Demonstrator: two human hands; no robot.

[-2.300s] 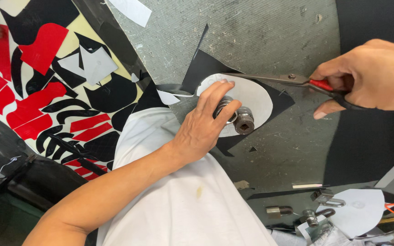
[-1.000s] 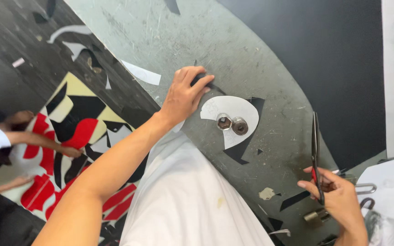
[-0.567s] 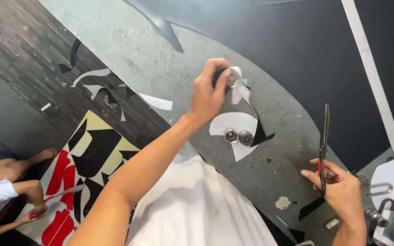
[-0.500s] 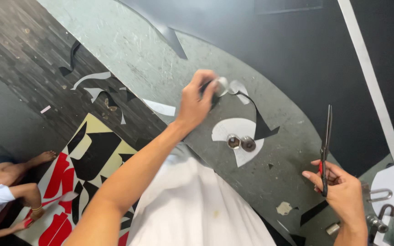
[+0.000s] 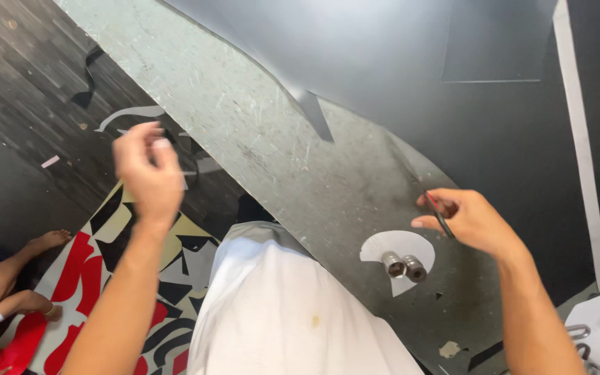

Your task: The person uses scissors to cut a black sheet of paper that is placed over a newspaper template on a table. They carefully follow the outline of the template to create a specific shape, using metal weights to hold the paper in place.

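Change: the left hand (image 5: 148, 167) has swung from the paper disc (image 5: 398, 248) to the upper left of the frame, out over the floor, and the black offcut it lifted is gone from the table (image 5: 258, 132).
Left hand: fingers pinched together; whether they hold a scrap, I cannot tell.
Right hand (image 5: 468, 221): closed around the scissors (image 5: 439, 214), right of centre, just above the disc.
Disc: lower right, flat under two metal weights (image 5: 404, 266).
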